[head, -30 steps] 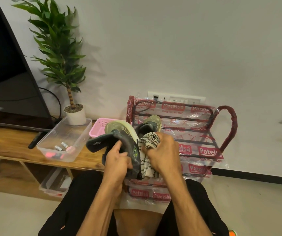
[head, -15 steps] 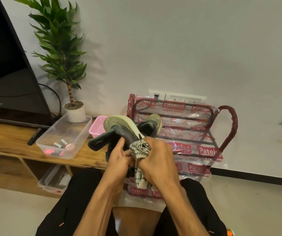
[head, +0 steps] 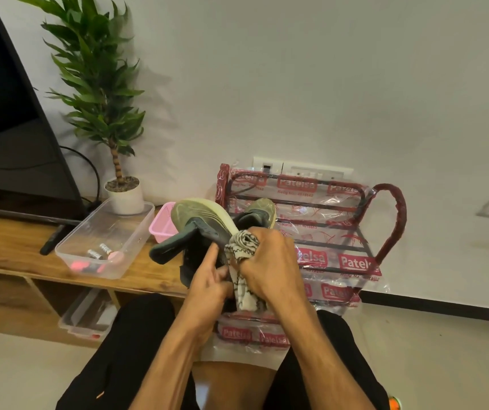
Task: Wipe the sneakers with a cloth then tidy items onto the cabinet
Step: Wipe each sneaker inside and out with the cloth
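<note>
I read "Patelsa" in red on the plastic-wrapped rack (head: 354,262) against the white wall, right of the wooden cabinet (head: 9,247). Near me, my left hand (head: 207,287) grips the dark sneaker (head: 199,214), sole up, in front of the rack. My right hand (head: 273,261) is curled round the patterned cloth (head: 241,247), pressing it against the shoe.

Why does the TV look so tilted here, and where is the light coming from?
Head view: the wide-angle lens bends the edges, so the TV leans; the plant throws a soft shadow rightward on the wall, suggesting light from the left; the plastic wrap on the rack shows pale glare; the cabinet looks smeared at its far left edge.
</note>
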Demonstrator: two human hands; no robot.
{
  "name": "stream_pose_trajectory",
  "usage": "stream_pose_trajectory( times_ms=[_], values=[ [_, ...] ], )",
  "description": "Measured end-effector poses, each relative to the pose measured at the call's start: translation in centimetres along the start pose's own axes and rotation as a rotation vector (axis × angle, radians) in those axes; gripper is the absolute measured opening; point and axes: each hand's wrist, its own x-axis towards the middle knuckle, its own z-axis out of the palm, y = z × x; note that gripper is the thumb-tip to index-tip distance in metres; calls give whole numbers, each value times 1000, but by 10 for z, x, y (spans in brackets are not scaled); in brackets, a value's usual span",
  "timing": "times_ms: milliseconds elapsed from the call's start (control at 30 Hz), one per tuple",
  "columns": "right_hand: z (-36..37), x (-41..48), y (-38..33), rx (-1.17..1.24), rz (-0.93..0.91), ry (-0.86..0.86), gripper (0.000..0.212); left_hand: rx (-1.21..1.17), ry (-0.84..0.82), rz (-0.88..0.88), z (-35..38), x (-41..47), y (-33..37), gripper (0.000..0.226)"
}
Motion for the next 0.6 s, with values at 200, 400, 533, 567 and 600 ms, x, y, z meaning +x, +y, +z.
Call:
stream_pose_trajectory(
  times_ms=[200,400,533,567,600],
  values=[
    [6,17,5,59,2,122,26,72,-40,42,-4,-3,2,94],
    [7,-20,16,56,-6,-90,11,-89,60,34,-19,0,2,96],
    [5,-8,16,13,19,-5,18,-171,58,-17,-14,2,-4,93],
    [5,-1,14,-2,19,59,16,-196,51,-23,-12,2,-5,92],
    [6,5,11,-22,18,111,15,-218,38,-28,-10,1,-5,92]
  ],
)
